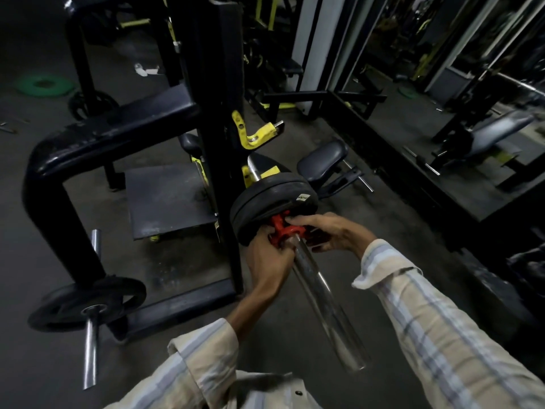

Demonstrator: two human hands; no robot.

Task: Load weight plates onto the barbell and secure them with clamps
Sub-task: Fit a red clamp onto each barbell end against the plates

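A chrome barbell sleeve [323, 302] runs from the lower middle up to two black weight plates [271, 196] stacked on it. A red clamp [281, 230] sits on the sleeve, tight against the outer plate. My left hand [269, 261] grips the clamp from below and the left. My right hand [327, 231] holds it from the right, fingers over its top. The far part of the bar rests near a yellow hook [253, 134] on the black rack upright [219, 113].
A black machine frame [97, 137] stands at the left, with a small black plate [88, 302] on its chrome peg. A green plate [44, 85] lies on the floor far left. Padded seats [323, 160] and more machines crowd the right.
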